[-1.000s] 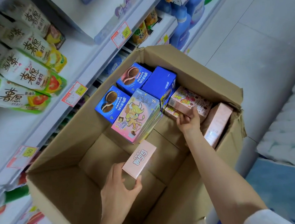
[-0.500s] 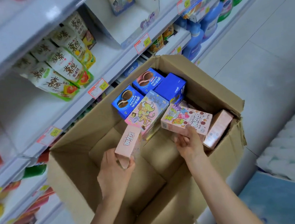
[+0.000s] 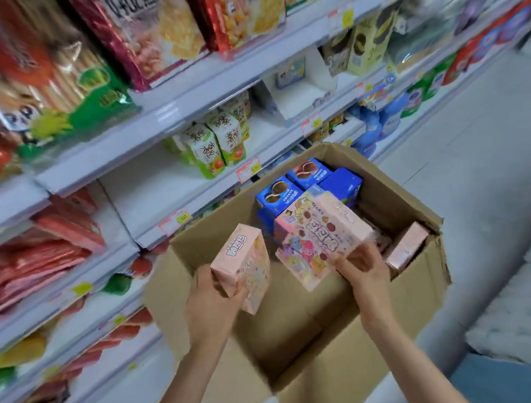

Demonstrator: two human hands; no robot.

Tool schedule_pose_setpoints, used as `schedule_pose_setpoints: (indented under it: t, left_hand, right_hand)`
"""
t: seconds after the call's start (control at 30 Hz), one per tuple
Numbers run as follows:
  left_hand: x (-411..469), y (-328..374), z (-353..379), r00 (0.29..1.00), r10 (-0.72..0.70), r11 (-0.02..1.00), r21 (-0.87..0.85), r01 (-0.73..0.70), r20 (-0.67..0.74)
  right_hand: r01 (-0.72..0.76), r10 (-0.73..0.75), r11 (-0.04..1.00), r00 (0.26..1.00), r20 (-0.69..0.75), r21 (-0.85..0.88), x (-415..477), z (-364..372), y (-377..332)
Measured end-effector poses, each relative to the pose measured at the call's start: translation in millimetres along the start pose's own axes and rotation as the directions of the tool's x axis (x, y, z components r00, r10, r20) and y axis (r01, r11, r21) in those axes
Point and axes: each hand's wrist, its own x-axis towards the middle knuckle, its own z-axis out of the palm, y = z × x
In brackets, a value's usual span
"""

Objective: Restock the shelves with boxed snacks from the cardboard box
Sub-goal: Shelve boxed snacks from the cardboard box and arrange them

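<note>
Shelves (image 3: 148,192): they run along your left and far side. The tier just beyond the carton shows bare white board beside the green-and-white bags (image 3: 214,141). Your view has tipped up onto these tiers in the last second, where before it looked down into the carton.

Cardboard box (image 3: 325,385): open on the floor in front of you. Its near half is down to bare cardboard. The remaining stock is packed at the far end: blue snack boxes (image 3: 276,194) at the far left and a plain pink box (image 3: 406,247) against the right wall.

Patterned pink box (image 3: 318,238): a second ago it lay among the far-end stock. It is now tilted up above that stock, with only its near corner gripped.

Small pink box (image 3: 243,261): a second ago it lay on the carton floor. It is now raised upright at the left of the opening.

Hands: they are apart, each clamped on its own box. Your left hand (image 3: 212,302) wraps the small box from below, and your right hand (image 3: 363,266) pinches the patterned one.

Judgement: both picks are complete and placement has not begun. The bare board on the far tier looks the likely destination. The corner pinch on the right is the weaker hold, so steady it before you reach.
</note>
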Motion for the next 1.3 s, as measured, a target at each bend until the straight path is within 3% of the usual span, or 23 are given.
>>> schedule_pose_setpoints:
  t: [0.1,0.3,0.4,0.6,0.83,1.07,1.3]
  left_hand:
    - [-11,-22,-43,0.997,0.045,0.999,0.004,-0.045,-0.057]
    - [-47,-82,-129,0.977,0.131,0.987,0.11,-0.113,-0.17]
    - [-72,-124,-167,0.963,0.136,0.987,0.111,-0.112,-0.234]
    - [-130,-208,-238,0.915,-0.097,0.995,-0.03,0.092,-0.391]
    - [-176,-286,-318,0.788,-0.309,0.951,-0.198,0.239,-0.532]
    - [-208,-350,-392,0.652,-0.432,0.886,-0.427,0.18,-0.622]
    - [-219,-419,-464,0.55,-0.447,0.891,-0.402,0.209,-0.705]
  right_hand:
    - [0.165,-0.13,0.967,0.975,0.18,-0.196,-34,25,-15]
    - [0.324,-0.156,0.866,0.899,0.409,-0.382,-108,94,-18]
    - [0.34,-0.163,0.875,0.878,0.449,-0.346,-151,128,-18]
    - [0.456,-0.167,0.819,0.77,0.616,-0.349,-227,208,-13]
    - [0.53,-0.156,0.818,0.578,0.801,-0.222,-314,304,-6]
    - [0.559,-0.14,0.822,0.377,0.916,-0.105,-381,385,-9]
    - [0.54,-0.077,0.835,0.307,0.949,-0.106,-432,472,14]
